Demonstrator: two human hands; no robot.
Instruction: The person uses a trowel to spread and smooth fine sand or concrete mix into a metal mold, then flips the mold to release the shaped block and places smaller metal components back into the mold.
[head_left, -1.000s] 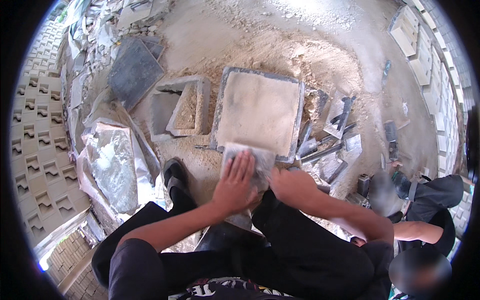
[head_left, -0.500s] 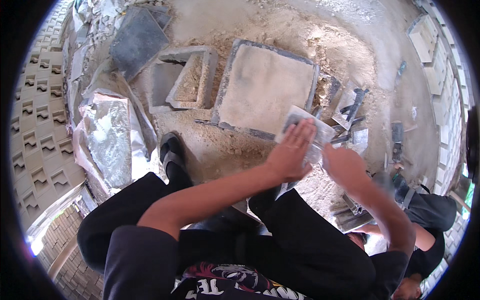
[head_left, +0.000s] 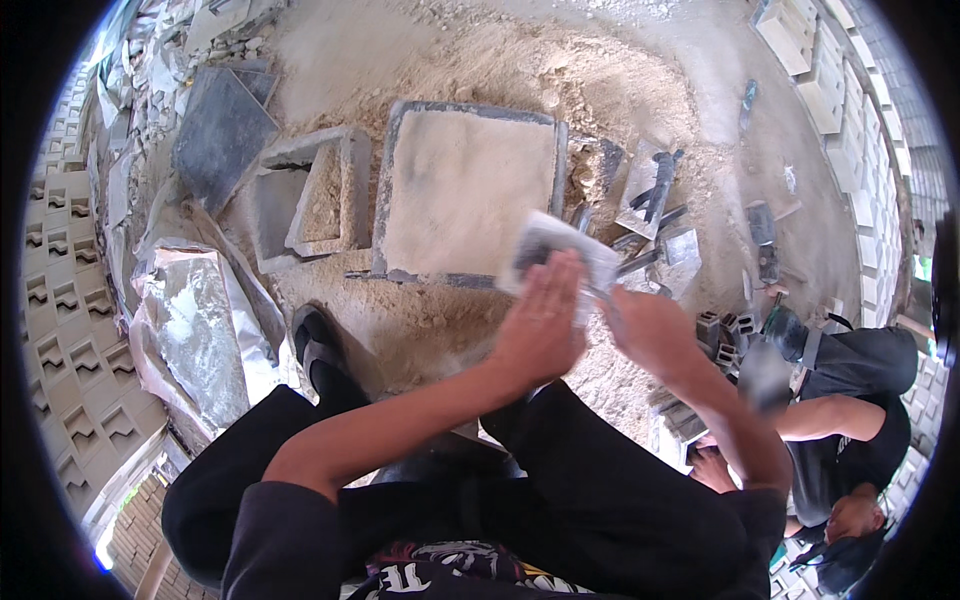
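Clamped by right fingers (head_left: pixel 626 303) and pressed by flat left fingers (head_left: pixel 556 272), the trowel (head_left: pixel 543 238) has been shifted to the near-right corner of the frame (head_left: pixel 385 190), apparently being worked

Person wears a dark charcoal T-shirt (head_left: pixel 275 545), short-sleeved, along lower frame edge. Chest print (head_left: pixel 455 557) at bottom centre: purplish artwork, bold white lettering, a touch of yellow. Trousers (head_left: pixel 610 480) plain black, filling lower left through lower centre. Footwear (head_left: pixel 316 348), left of centre: dark, greyish band across it. Left hand (head_left: pixel 545 318) and right hand (head_left: pixel 652 332), mid-frame: bare; forearms (head_left: pixel 410 425) likewise.
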